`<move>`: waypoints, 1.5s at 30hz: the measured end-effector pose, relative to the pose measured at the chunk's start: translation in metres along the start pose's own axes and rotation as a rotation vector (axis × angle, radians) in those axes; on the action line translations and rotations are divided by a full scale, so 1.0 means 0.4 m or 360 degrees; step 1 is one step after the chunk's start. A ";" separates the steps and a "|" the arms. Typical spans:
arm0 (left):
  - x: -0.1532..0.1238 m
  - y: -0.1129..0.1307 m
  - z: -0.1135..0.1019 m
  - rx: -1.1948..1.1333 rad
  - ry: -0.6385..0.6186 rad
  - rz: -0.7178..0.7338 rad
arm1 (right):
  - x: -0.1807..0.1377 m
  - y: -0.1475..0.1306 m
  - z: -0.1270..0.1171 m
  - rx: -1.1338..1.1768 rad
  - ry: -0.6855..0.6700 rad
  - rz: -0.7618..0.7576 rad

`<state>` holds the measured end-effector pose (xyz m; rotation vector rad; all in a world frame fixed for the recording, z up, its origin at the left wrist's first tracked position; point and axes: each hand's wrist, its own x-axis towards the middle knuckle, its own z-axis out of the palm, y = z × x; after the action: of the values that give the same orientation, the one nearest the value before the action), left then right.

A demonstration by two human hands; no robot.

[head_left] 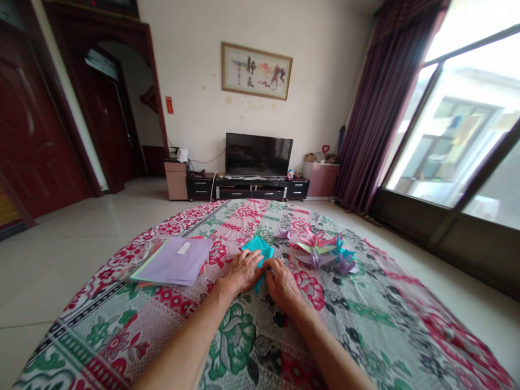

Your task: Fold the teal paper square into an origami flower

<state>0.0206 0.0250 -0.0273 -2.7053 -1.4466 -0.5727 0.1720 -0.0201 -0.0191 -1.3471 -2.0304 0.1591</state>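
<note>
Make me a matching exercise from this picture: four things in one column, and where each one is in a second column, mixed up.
1. teal paper
2. purple paper stack
3. folded paper figures
4. television

A. on a low dark cabinet at the far wall
B. under the left hand and right hand
C. on the tablecloth, left of the hands
D. on the tablecloth, right of the hands

Pairs: 1-B, 2-C, 3-D, 4-A
</note>
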 end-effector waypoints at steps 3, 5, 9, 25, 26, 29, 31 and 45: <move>-0.001 -0.004 0.001 -0.0038 -0.0028 -0.0004 | 0.016 0.016 0.002 -0.0135 -0.0034 0.0097; -0.002 -0.006 -0.007 -0.0065 -0.0080 -0.0008 | 0.029 0.024 0.005 -0.0189 -0.0047 0.0152; -0.005 -0.003 -0.033 -0.0105 -0.0216 -0.0015 | 0.052 0.044 0.011 -0.0218 -0.0046 0.0221; 0.004 -0.029 -0.032 -0.0242 -0.0346 0.0026 | 0.085 0.111 0.009 -0.0220 -0.0160 0.0281; 0.004 -0.028 -0.032 -0.0245 -0.0347 0.0026 | 0.086 0.112 0.007 -0.0230 -0.0163 0.0290; 0.004 -0.026 -0.034 -0.0247 -0.0354 0.0017 | 0.089 0.115 0.003 -0.0263 -0.0168 0.0307; 0.004 -0.023 -0.037 -0.0251 -0.0357 -0.0001 | 0.092 0.114 0.000 -0.0289 -0.0164 0.0324; 0.005 -0.023 -0.037 -0.0240 -0.0330 0.0028 | 0.139 0.083 0.018 -0.0606 -0.0056 0.0680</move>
<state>0.0096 0.0293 -0.0142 -2.9699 -1.4770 -0.4279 0.1804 0.0444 -0.0134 -2.0213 -1.8325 -0.0187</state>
